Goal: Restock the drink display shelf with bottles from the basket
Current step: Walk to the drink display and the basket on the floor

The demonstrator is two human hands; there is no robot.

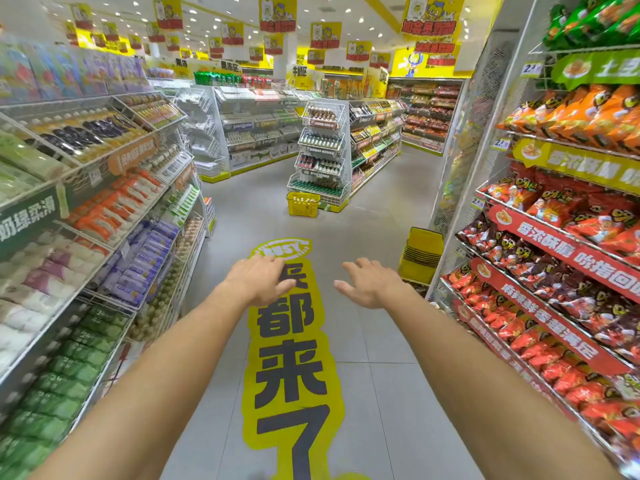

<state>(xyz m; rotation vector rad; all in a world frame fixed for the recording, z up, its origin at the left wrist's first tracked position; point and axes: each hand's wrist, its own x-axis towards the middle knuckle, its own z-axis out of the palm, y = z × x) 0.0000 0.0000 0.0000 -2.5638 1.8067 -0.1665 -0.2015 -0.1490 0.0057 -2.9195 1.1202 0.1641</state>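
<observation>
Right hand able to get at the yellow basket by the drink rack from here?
Probably not yet. The right hand is open and empty, but the yellow basket sits on the floor at the foot of the drink rack, well beyond reach. The floor between looks free.

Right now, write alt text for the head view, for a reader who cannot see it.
Two bare arms stretch forward down a shop aisle, left hand and right hand open and empty. Ahead, a yellow basket sits on the floor before a tiered wire drink display shelf of bottles. Stocked shelves line both sides.
</observation>
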